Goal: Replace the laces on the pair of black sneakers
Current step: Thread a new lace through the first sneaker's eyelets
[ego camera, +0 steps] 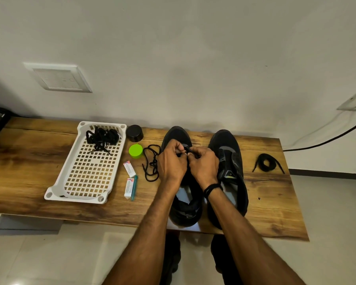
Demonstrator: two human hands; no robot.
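Squarely at the near edge of the grainy wooden table (29,161) sits the heel of the left sneaker (178,133), with its toe close to the pale wall. Over its forefoot the left hand (171,164) and right hand (203,166) curl their fingers, pinching a black lace (150,165) that loops loosely just to its left. Just to its right stands the right sneaker (231,145). Well beyond that lies a coiled lace (265,161), with bare wood around it. Far to its left, a white perforated plastic tray (56,191) holds tangled laces (102,137).

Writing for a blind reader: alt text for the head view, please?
Left hand and right hand pinch a black lace over one of two black sneakers on a wooden table. A white basket of tangled laces sits left, a coiled lace right.
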